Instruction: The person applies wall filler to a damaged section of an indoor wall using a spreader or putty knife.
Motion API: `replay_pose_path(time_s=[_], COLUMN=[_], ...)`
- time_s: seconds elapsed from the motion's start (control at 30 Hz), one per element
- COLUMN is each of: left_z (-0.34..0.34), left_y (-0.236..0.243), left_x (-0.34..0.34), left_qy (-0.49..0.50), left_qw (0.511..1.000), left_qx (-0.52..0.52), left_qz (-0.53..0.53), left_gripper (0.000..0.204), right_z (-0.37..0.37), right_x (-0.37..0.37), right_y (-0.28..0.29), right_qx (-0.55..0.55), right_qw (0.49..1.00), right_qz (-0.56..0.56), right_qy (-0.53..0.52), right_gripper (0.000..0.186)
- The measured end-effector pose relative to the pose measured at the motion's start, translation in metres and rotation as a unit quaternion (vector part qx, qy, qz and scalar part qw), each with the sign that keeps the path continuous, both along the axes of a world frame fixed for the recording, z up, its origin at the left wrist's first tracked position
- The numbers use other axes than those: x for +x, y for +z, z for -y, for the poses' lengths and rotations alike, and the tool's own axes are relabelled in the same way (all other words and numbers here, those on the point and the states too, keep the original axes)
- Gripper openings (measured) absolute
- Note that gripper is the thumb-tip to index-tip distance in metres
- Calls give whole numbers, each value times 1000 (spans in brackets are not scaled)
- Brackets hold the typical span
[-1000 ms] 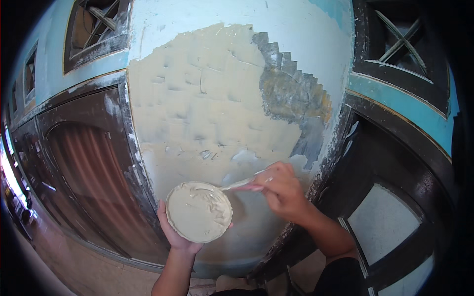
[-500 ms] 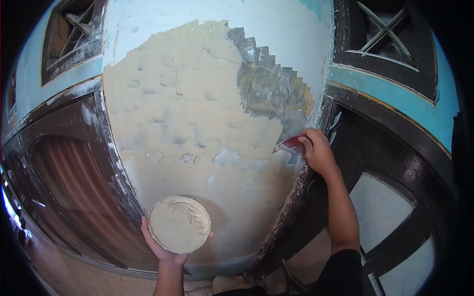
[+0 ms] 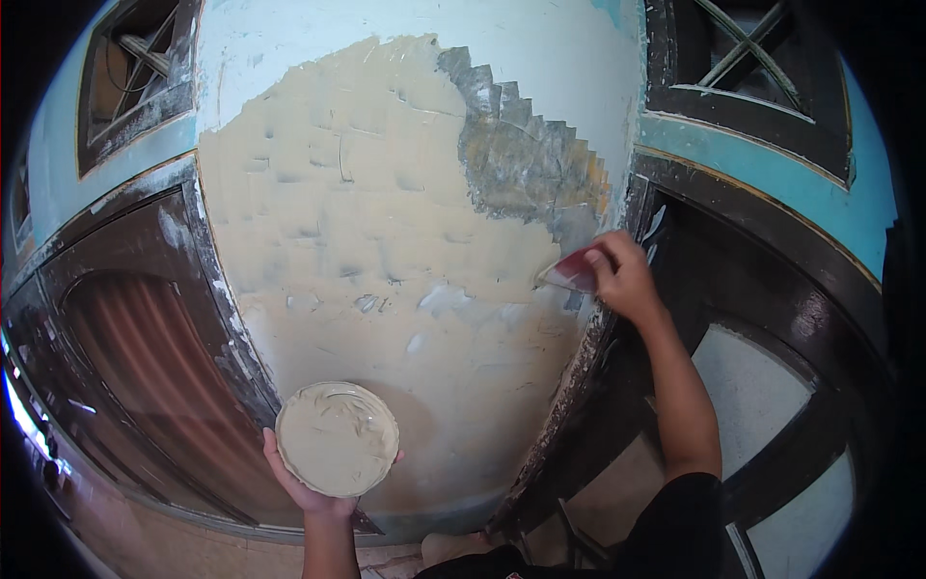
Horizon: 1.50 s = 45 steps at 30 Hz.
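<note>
Left hand (image 3: 313,482) at lower centre-left of the frame, grip cupped under a round shallow dish (image 3: 337,438), fingers wrapped up around its lower rim, thumb side showing on the left edge. Dish is held roughly flat toward the camera, filled with pale beige putty (image 3: 333,444), smeared and swirled. Right hand (image 3: 622,280) at right of centre, arm coming up from the lower right, dark sleeve at the elbow. Grip closed on the handle end of a red-handled putty knife (image 3: 571,275); blade points left and its edge is touching the wall (image 3: 386,241) at the right margin of the coated patch. Can't tell how much putty is on the blade, too small. Wall panel fills the centre of the frame: most of it covered in fresh beige filler with ridges and trowel marks, a grey rough uncoated patch (image 3: 521,164) with a stepped edge at upper right, just above the knife, pale blue paint above that. A few small grey bare spots mid-panel, left of the knife. Dark brown wooden door frame (image 3: 193,289) runs along the left of the panel, another dark frame (image 3: 772,251) to the right with a blue band above it. Dark lattice vent openings at upper left (image 3: 135,68) and upper right (image 3: 743,68). Dish and knife are well apart.
</note>
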<state>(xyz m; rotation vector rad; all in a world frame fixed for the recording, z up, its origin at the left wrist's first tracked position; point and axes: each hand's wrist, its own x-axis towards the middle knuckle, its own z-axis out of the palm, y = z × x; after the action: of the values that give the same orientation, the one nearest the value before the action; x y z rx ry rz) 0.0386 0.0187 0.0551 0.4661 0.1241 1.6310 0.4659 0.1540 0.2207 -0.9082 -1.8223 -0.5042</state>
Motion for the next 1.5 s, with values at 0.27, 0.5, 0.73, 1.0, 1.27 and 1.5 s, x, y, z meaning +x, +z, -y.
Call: replay_pose_path(time_s=[0.27,0.5,0.73,1.0,1.27,1.5], left_z=[0,-4,-5,-1,2,1], left_y=[0,-2,-1,-2,-2,4], left_x=[-1,0,2,0,1,4], left_qy=[8,3,13,20,35,1], left_qw=[999,999,999,999,999,1000], left_qx=[19,6,-2,-11,-7,15], left_qz=[-25,-35,-43,-36,-32,-27], left_gripper=[86,85,87,87,85,88], right_z=[-6,-26,-28,-20,-25,-35], right_x=[-5,1,0,-2,3,-10], right_y=[5,-2,-28,-28,-13,11], right_qx=[114,182,156,123,191,191], right_qw=[992,980,957,965,974,974], right_qz=[-54,-22,216,219,103,-73], right_qy=[-3,-72,-117,-77,-63,-98], right_gripper=[11,14,18,29,29,22])
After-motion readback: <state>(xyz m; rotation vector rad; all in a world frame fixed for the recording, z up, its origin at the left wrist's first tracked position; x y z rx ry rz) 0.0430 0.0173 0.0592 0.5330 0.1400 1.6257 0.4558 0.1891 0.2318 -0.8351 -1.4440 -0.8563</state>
